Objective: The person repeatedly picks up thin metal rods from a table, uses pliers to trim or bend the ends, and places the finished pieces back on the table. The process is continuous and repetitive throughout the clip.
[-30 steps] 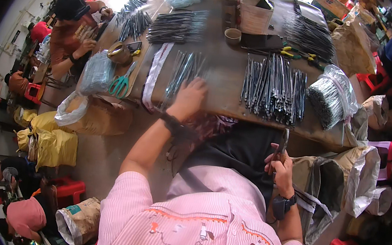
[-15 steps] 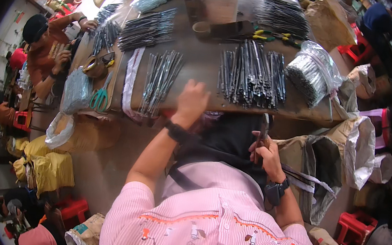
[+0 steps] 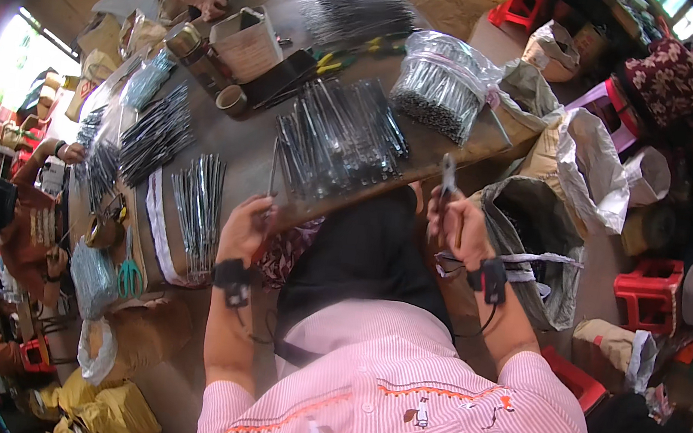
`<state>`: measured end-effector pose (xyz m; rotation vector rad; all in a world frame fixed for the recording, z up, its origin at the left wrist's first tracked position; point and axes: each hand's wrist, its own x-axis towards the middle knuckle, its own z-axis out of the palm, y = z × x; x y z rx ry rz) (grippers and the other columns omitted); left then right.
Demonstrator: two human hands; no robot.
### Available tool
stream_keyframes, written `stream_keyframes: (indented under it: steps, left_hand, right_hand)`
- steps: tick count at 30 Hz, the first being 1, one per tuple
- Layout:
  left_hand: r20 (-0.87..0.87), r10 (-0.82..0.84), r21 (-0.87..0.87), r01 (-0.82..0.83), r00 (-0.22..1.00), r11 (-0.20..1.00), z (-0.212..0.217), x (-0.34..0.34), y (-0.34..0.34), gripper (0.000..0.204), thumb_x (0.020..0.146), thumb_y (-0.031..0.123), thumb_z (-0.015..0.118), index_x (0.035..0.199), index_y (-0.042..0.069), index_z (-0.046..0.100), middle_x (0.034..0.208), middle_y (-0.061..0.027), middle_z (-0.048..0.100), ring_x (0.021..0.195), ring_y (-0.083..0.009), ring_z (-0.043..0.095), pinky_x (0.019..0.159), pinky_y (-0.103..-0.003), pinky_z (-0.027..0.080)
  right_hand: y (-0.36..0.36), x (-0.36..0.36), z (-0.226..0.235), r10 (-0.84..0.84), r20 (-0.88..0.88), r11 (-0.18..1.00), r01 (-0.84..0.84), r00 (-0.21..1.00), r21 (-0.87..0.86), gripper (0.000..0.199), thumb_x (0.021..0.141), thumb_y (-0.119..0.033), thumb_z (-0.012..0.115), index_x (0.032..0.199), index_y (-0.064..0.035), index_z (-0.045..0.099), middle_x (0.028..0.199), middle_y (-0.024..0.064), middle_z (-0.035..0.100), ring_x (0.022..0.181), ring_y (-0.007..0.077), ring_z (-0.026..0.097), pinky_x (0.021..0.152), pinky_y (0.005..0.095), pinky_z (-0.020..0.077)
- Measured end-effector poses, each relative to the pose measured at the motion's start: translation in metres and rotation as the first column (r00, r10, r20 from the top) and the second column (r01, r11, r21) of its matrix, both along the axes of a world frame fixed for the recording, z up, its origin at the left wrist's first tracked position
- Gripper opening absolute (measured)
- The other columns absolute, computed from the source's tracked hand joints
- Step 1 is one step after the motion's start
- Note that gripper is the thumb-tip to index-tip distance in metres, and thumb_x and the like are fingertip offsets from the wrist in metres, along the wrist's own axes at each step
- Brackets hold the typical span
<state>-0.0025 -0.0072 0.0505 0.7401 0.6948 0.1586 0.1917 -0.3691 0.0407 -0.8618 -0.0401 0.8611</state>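
My left hand [image 3: 247,223] is at the table's near edge with its fingers pinched round a thin dark metal strip [image 3: 273,169], which stands up from the fingertips. Just beyond it lies a wide bundle of similar dark strips [image 3: 338,142]. A smaller pile of strips [image 3: 196,211] is to the left of that hand. My right hand [image 3: 464,229] is closed round a pair of pliers [image 3: 448,177], jaws pointing up and away from me, just off the table's near edge. The palm hides part of the handles.
A clear bag of silvery rods [image 3: 441,94] sits at the table's right. Farther back are a cup [image 3: 231,99], a plastic tub [image 3: 246,44] and yellow-handled pliers [image 3: 329,64]. Teal scissors [image 3: 130,276] lie left. An open sack [image 3: 529,213] stands at my right. Co-workers sit left and opposite.
My view has turned to the right. The left hand, blurred over the table before, now pinches a strip beside the wide bundle. The right hand still grips the pliers, now raised higher.
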Motion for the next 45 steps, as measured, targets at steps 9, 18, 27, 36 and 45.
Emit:
stream_keyframes:
  steps: [9, 18, 27, 36, 45]
  left_hand:
    - [0.038, 0.033, -0.143, -0.028, 0.999, 0.989, 0.038, -0.021, -0.035, 0.019, 0.086, 0.004, 0.066, 0.104, 0.000, 0.061, 0.086, -0.0049, 0.061, 0.075, -0.0137, 0.062, 0.057, -0.013, 0.051]
    - [0.050, -0.042, 0.041, 0.040, 0.998, 0.998, 0.049, -0.007, -0.063, 0.016, 0.088, 0.007, 0.065, 0.103, 0.004, 0.060, 0.081, -0.0027, 0.062, 0.069, -0.0134, 0.063, 0.055, -0.016, 0.049]
    - [-0.022, 0.033, 0.006, -0.033, 0.999, 0.999, 0.044, -0.043, -0.047, 0.016, 0.088, 0.005, 0.063, 0.104, 0.007, 0.060, 0.084, -0.0052, 0.063, 0.073, -0.0149, 0.063, 0.056, -0.016, 0.050]
    - [0.069, -0.068, 0.109, 0.060, 0.995, 0.992, 0.052, -0.025, -0.076, 0.014, 0.089, 0.004, 0.062, 0.103, 0.002, 0.059, 0.085, -0.0081, 0.065, 0.072, -0.0164, 0.066, 0.057, -0.019, 0.053]
    - [0.082, -0.139, 0.115, 0.129, 0.987, 0.985, 0.045, -0.020, -0.103, 0.022, 0.086, 0.001, 0.063, 0.107, -0.003, 0.059, 0.097, -0.0104, 0.064, 0.084, -0.0249, 0.068, 0.076, -0.030, 0.057]
  right_hand:
    - [0.007, 0.100, 0.008, -0.350, 0.271, 0.886, 0.411, 0.897, -0.214, 0.013, 0.082, -0.011, 0.068, 0.087, -0.0026, 0.060, 0.071, 0.0046, 0.060, 0.056, 0.0153, 0.057, 0.054, 0.0290, 0.0486]
    - [0.019, 0.121, -0.003, -0.310, 0.586, 0.777, 0.555, 0.749, -0.298, 0.015, 0.078, -0.002, 0.073, 0.083, -0.0021, 0.059, 0.067, 0.0041, 0.060, 0.054, 0.0138, 0.056, 0.051, 0.0280, 0.0466]
    - [-0.023, 0.124, 0.014, -0.247, -0.090, 0.969, 0.248, 0.965, 0.001, 0.011, 0.087, -0.005, 0.061, 0.097, -0.0008, 0.060, 0.081, 0.0078, 0.062, 0.067, 0.0189, 0.061, 0.064, 0.0355, 0.0531]
    - [0.005, 0.155, 0.015, -0.059, -0.128, 0.964, 0.089, 0.990, 0.249, 0.010, 0.091, -0.011, 0.056, 0.086, -0.0025, 0.059, 0.074, 0.0078, 0.061, 0.070, 0.0207, 0.061, 0.070, 0.0347, 0.0534]
    - [0.015, 0.053, 0.050, -0.053, 0.178, 0.996, 0.066, 0.983, -0.067, 0.009, 0.090, -0.009, 0.061, 0.092, -0.0025, 0.056, 0.077, 0.0090, 0.064, 0.068, 0.0191, 0.064, 0.065, 0.0331, 0.0551]
